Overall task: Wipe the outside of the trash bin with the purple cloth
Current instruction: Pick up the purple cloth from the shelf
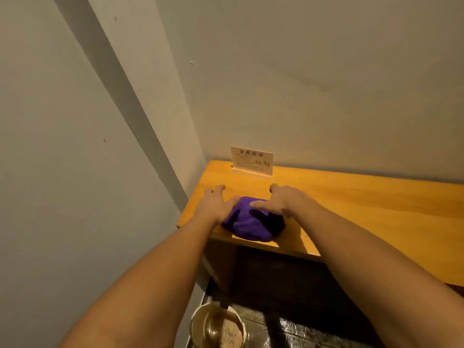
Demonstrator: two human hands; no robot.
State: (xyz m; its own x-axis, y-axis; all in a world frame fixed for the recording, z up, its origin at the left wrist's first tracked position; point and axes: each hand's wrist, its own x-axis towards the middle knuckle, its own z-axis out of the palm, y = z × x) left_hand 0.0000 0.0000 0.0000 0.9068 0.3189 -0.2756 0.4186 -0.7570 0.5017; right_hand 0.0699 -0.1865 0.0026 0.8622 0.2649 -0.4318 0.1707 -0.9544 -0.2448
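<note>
A bunched purple cloth lies near the front edge of a wooden counter. My left hand rests on the cloth's left side, fingers spread, thumb touching the fabric. My right hand lies on the cloth's upper right, fingers pointing left across it. Neither hand has closed around the cloth. A small round metal trash bin stands on the floor below the counter's left end, its open top showing some rubbish inside.
A small printed sign stands at the back of the counter against the wall. Walls close in on the left and behind. Dark wet floor tiles spread to the right of the bin.
</note>
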